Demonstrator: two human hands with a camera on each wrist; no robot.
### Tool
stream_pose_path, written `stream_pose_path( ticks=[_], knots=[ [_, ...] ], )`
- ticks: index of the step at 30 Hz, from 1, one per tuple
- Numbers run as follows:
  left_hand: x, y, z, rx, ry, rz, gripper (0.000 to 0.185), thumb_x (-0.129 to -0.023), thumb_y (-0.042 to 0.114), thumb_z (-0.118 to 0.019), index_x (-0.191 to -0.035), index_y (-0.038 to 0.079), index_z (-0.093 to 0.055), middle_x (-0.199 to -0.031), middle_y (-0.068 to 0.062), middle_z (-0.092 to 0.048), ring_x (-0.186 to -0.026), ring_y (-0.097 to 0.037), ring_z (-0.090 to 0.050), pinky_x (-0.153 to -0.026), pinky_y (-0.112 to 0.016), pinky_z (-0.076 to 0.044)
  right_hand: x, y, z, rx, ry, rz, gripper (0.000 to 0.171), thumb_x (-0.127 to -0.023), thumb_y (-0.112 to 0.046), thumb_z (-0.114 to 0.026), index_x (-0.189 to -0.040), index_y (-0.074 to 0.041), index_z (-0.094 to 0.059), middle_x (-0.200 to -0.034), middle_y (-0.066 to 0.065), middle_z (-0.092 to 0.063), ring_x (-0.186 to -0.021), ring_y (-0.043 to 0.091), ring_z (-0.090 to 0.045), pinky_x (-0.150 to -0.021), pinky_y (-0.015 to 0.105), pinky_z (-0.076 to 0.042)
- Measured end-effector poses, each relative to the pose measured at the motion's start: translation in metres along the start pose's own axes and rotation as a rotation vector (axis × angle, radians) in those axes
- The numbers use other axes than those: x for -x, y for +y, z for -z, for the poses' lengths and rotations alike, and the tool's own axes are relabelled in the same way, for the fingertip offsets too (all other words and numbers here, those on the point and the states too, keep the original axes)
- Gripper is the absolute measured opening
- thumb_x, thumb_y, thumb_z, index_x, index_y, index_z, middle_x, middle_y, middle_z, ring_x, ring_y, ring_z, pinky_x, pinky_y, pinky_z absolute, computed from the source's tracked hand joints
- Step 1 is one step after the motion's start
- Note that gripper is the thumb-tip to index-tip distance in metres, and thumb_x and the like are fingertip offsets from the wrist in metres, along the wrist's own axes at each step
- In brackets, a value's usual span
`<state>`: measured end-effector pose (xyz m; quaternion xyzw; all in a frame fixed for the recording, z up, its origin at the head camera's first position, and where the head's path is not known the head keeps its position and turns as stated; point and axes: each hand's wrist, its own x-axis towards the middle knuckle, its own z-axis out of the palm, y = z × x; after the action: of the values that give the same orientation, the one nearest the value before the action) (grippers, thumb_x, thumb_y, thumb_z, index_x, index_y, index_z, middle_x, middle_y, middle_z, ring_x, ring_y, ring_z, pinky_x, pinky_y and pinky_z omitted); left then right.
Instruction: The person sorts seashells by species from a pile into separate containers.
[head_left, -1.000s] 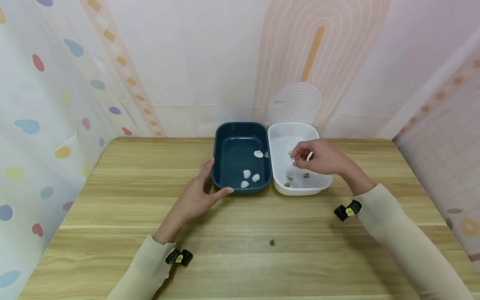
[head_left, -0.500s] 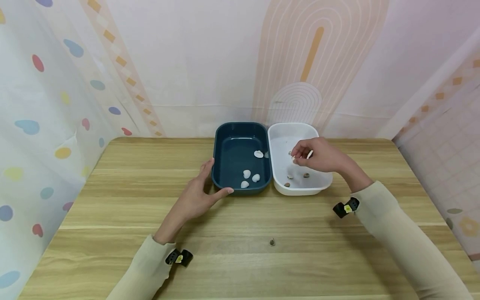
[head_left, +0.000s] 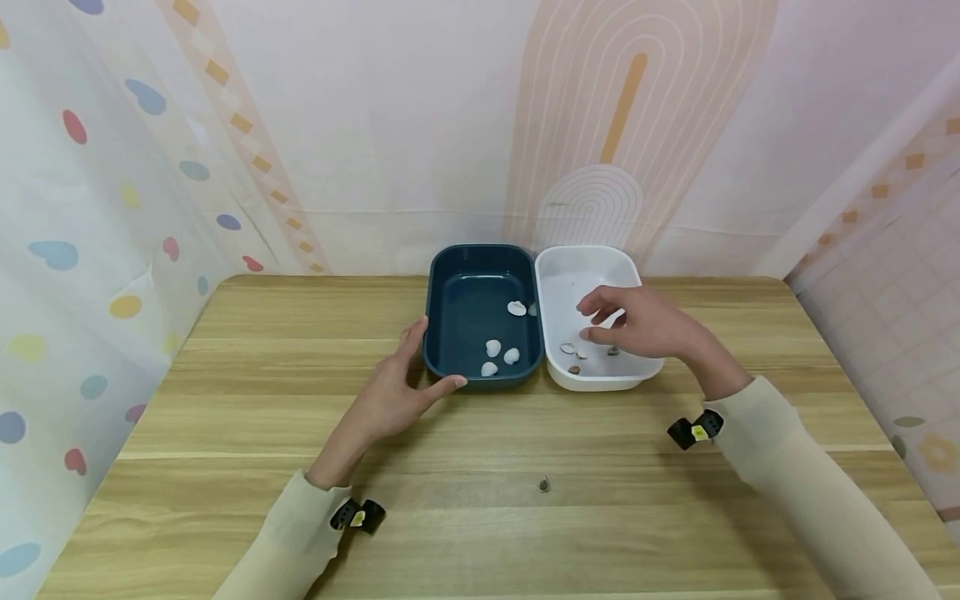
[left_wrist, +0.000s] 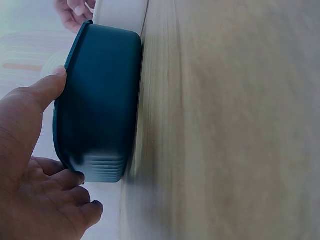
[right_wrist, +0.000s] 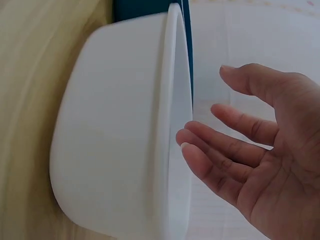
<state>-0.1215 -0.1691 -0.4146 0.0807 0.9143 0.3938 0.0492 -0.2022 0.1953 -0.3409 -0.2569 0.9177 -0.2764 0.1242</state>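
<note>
My left hand (head_left: 392, 393) holds the near left corner of a dark teal tray (head_left: 472, 382), its thumb at the front rim and its fingers at the left side. In the left wrist view that tray (left_wrist: 102, 100) shows its outer wall. White seashells (head_left: 492, 347) lie inside it. Over the white tray (head_left: 600, 384), my right hand (head_left: 637, 321) is held with thumb and fingers apart and nothing between them; the right wrist view shows this hand (right_wrist: 265, 150) beyond the rim. Below it lie a pale, ring-like shell (head_left: 567, 348) and small brownish shells (head_left: 573, 369).
Both trays stand side by side at the back of the wooden table (head_left: 480, 542), against a patterned curtain (head_left: 420, 125). One small dark shell (head_left: 543, 484) lies on the table in front of them.
My right thumb and fingers have parted and let go of a small pale shell, which now lies in the white tray. The left hand has stayed at the teal tray's corner.
</note>
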Motion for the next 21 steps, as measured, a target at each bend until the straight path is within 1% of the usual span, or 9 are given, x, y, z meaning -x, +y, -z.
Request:
stream_pose_path(
  ticks=[4, 7, 12, 18, 21],
  knots=[
    [-0.001, 0.0, 0.0, -0.001, 0.0, -0.003, 0.112, -0.085, 0.072, -0.068, -0.167, 0.022, -0.01, -0.173, -0.011, -0.011, -0.159, -0.032, -0.018, -0.124, -0.059, -0.03, 0.007, -0.004, -0.005, -0.033, 0.007, 0.048, 0.034, -0.094, -0.024, -0.075, -0.124, -0.009, -0.067, -0.123, 0.012, -0.07, -0.11, 0.026, -0.068, -0.094, 0.045, -0.059],
    [-0.001, 0.0, -0.001, -0.002, -0.001, -0.006, 0.113, -0.085, 0.072, -0.068, -0.167, 0.021, -0.009, -0.173, -0.011, -0.012, -0.159, -0.032, -0.019, -0.124, -0.059, -0.03, 0.012, -0.006, -0.009, -0.053, 0.019, 0.081, 0.035, -0.093, -0.023, -0.077, -0.125, -0.011, -0.067, -0.125, 0.009, -0.07, -0.11, 0.027, -0.069, -0.093, 0.044, -0.06],
    [0.0, 0.0, 0.0, 0.001, -0.004, -0.006, 0.113, -0.085, 0.072, -0.068, -0.167, 0.022, -0.009, -0.173, -0.012, -0.012, -0.159, -0.033, -0.019, -0.124, -0.06, -0.029, 0.02, -0.011, -0.017, -0.062, 0.026, 0.1, 0.04, -0.092, -0.026, -0.078, -0.128, -0.014, -0.066, -0.128, 0.004, -0.07, -0.111, 0.026, -0.069, -0.091, 0.04, -0.06],
    [0.0, 0.0, 0.001, 0.007, -0.006, -0.006, 0.113, -0.085, 0.071, -0.069, -0.167, 0.021, -0.009, -0.173, -0.012, -0.011, -0.16, -0.033, -0.017, -0.124, -0.06, -0.028, 0.03, -0.02, -0.026, -0.098, 0.028, 0.128, 0.045, -0.09, -0.028, -0.081, -0.131, -0.016, -0.064, -0.13, 0.006, -0.07, -0.11, 0.026, -0.07, -0.091, 0.04, -0.059],
    [0.0, 0.0, 0.001, 0.008, -0.009, 0.001, 0.113, -0.085, 0.07, -0.069, -0.167, 0.021, -0.008, -0.174, -0.012, -0.01, -0.16, -0.033, -0.016, -0.124, -0.06, -0.028, 0.035, -0.025, -0.031, -0.128, 0.023, 0.14, 0.046, -0.089, -0.026, -0.081, -0.131, -0.018, -0.064, -0.13, 0.005, -0.07, -0.11, 0.026, -0.069, -0.091, 0.041, -0.059]
  ],
)
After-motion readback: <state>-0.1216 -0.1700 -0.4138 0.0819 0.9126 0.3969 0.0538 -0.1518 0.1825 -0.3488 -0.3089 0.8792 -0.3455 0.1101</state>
